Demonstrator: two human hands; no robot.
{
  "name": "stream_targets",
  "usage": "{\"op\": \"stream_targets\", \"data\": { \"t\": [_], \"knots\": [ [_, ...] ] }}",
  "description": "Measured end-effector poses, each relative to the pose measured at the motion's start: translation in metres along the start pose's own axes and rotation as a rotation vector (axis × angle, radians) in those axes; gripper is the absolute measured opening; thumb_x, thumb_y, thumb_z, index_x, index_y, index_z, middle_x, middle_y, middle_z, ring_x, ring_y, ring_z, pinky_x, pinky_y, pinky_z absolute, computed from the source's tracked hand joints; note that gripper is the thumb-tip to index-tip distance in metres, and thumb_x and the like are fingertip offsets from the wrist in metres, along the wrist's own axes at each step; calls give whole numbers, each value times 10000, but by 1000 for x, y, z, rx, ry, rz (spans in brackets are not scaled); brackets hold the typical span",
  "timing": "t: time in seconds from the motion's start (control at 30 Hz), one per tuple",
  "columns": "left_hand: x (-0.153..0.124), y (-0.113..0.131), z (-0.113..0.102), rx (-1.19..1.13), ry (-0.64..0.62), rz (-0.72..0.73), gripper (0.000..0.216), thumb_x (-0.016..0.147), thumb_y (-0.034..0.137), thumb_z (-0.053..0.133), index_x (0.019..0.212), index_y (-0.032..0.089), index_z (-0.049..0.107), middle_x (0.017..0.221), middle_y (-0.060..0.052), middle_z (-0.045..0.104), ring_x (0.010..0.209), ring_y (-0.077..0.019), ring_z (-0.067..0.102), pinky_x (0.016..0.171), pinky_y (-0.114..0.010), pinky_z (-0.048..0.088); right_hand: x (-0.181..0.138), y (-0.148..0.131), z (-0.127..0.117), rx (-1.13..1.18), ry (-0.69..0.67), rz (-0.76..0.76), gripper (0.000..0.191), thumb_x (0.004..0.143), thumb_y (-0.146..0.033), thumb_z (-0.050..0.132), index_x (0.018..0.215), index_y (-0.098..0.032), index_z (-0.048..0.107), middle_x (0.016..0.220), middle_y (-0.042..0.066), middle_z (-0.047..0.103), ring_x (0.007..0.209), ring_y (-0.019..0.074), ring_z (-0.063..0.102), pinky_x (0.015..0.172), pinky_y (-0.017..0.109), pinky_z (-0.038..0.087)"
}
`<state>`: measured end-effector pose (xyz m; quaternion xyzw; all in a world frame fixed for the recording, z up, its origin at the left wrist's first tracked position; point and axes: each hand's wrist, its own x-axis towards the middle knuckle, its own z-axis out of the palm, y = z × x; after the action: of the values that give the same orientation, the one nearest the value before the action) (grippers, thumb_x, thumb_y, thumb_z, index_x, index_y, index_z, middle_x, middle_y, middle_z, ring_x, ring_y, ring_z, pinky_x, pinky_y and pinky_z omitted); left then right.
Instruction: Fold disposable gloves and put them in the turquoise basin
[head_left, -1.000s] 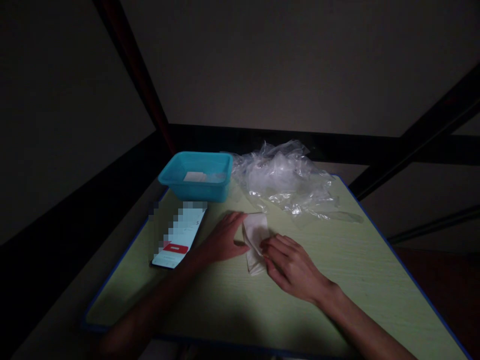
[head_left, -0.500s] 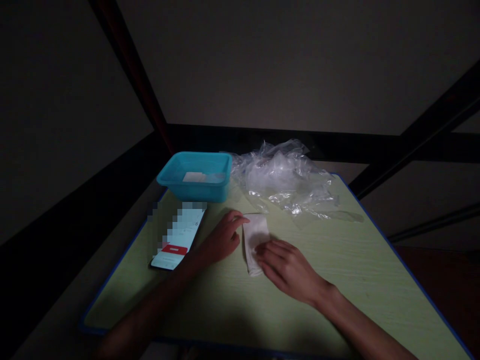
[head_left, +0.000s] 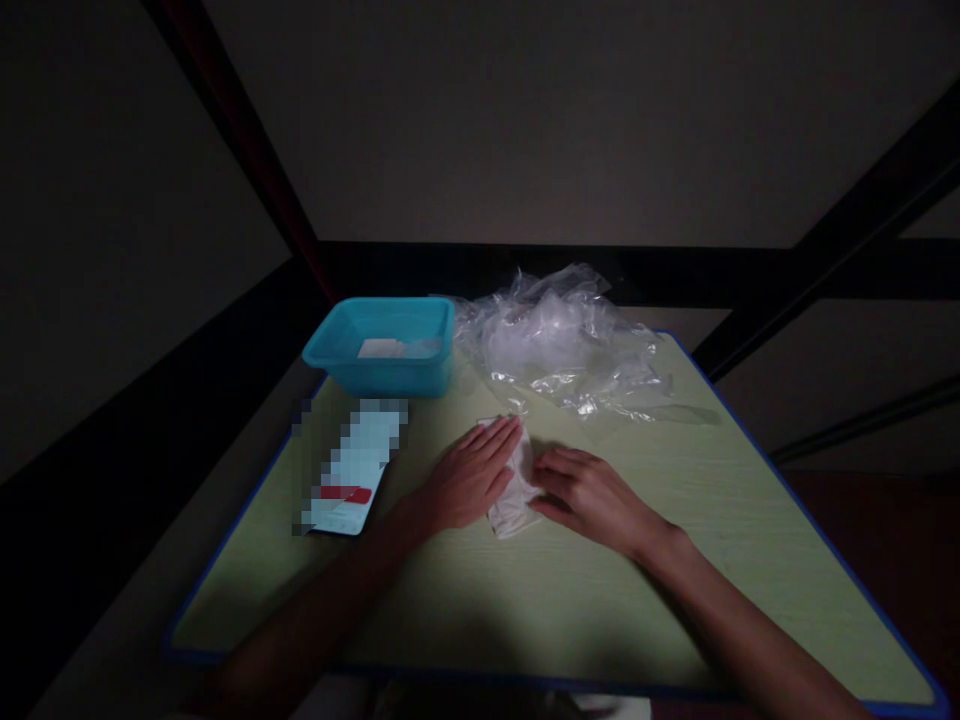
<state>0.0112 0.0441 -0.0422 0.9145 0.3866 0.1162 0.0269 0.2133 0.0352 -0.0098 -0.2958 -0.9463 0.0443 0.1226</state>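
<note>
A folded white piece of thin cloth or paper [head_left: 511,512] lies on the table, its long side pointing away from me. My left hand [head_left: 471,475] rests flat across its upper part, fingers stretched out and covering much of it. At the right edge of the white piece is my right hand [head_left: 589,500], fingers bent and the thumb a little apart from them. Its fingertips touch or nearly touch that edge, and nothing shows between them.
A turquoise plastic basin [head_left: 382,380] with white folded pieces inside stands at the back left. Crumpled clear plastic bags [head_left: 555,340] cover the back middle. A lit phone [head_left: 352,480] lies to the left. The pale table [head_left: 480,620] has a blue edge.
My left hand has gone from curled at the upper left corner to lying flat over the white piece. My right hand has shifted off its surface to the right edge.
</note>
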Motion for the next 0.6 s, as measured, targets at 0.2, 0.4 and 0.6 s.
{"op": "stream_targets", "data": {
  "t": [0.2,0.4,0.6],
  "knots": [
    [0,2,-1,32,4,-5,504,923,216,262,1395,38,259,1460,-143,319,1364,-215,257,1101,-372,227,2,-6,1,-27,50,13,152,850,-171,508,769,-143,634,826,67,632,776,202,571,727,342,483],
    [1,1,1,46,12,13,496,923,213,263,1384,31,282,1448,-154,341,1361,-224,264,1098,-377,223,6,-13,0,-6,19,4,159,844,-143,474,760,-141,609,771,71,618,730,190,556,719,331,470],
    [1,1,0,4,1,17,457,915,211,321,1362,120,350,1456,-118,342,1369,-218,244,1102,-394,221,5,-13,1,206,2,88,79,791,-111,503,795,-155,569,807,65,595,763,183,555,731,312,474]
  ]
}}
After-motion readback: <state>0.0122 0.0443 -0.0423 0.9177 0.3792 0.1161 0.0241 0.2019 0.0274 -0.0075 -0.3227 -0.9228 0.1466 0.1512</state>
